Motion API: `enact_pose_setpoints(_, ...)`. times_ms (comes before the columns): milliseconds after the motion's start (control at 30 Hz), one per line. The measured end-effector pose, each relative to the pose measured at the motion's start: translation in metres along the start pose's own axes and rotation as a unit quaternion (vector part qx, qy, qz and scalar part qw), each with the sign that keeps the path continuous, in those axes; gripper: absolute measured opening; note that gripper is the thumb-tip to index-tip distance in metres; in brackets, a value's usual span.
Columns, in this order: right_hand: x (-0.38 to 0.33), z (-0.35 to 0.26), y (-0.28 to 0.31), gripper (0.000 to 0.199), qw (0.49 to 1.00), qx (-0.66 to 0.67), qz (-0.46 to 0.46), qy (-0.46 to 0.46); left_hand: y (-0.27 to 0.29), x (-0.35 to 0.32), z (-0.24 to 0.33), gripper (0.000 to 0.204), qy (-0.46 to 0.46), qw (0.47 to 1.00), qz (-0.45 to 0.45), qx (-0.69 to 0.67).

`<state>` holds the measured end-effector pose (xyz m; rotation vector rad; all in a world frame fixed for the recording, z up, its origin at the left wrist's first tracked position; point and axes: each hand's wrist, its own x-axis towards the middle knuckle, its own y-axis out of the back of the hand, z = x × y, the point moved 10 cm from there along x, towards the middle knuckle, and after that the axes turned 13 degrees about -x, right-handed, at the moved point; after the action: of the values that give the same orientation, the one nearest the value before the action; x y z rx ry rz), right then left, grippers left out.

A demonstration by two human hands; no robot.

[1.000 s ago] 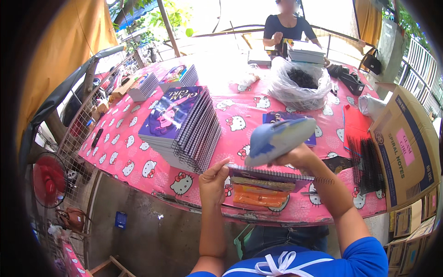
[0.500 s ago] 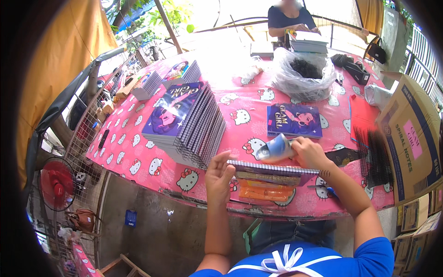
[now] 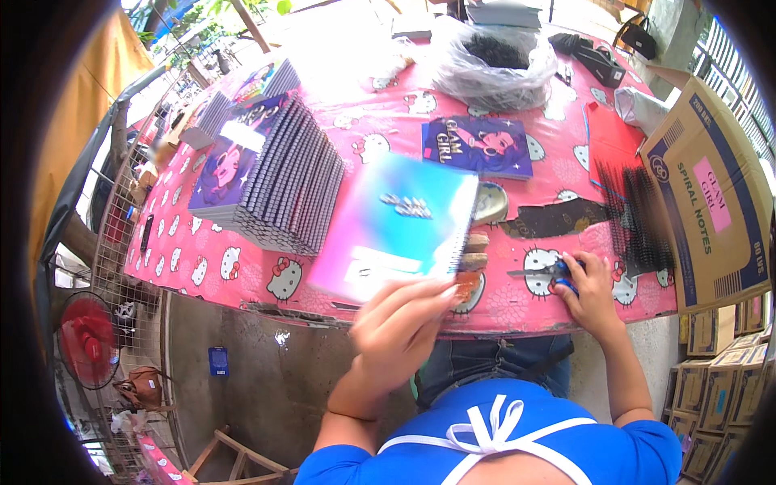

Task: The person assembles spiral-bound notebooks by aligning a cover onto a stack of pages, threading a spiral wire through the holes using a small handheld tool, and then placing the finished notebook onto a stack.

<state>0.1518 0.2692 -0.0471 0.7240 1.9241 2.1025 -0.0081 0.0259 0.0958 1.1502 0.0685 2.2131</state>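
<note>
My left hand (image 3: 404, 327) is closed on the lower edge of a spiral notebook (image 3: 396, 214) with a pink-to-blue cover, tilted and blurred by motion. Its wire coil runs down the right side. Over on the right, my right hand (image 3: 592, 293) has its fingers on the blue handles of a pair of scissors (image 3: 529, 274), whose blades point left on the table. Beside the tilted notebook, a tall stack of spiral notebooks (image 3: 283, 174) stands with the coils facing right. Behind it lies a purple-covered book (image 3: 481, 147). A roll of tape (image 3: 490, 202) is partly hidden by the notebook.
Black spiral coils (image 3: 634, 214) lie by a cardboard box (image 3: 711, 202) at the right. A plastic bag of black coils (image 3: 497, 65) stands at the back. A dark patterned strip (image 3: 558, 218) lies on the pink tablecloth (image 3: 267, 275). Smaller book stacks (image 3: 206, 121) sit far left.
My right hand has let go of the tape roll and moved to the scissors. A pink-and-blue notebook is now raised and tilted in my left hand. The view has shifted downward.
</note>
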Motion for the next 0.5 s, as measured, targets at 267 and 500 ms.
enact_pose_setpoints(267,0.021,-0.091,0.098,0.041,0.928,0.337,0.086,0.135,-0.031,-0.024,-0.028,0.023,0.042,0.994,0.094,-0.049)
enact_pose_setpoints(500,0.035,-0.12,0.066,0.033,0.855,0.498,-0.045,0.136,-0.025,-0.032,-0.034,0.018,0.056,0.99,0.111,-0.067)
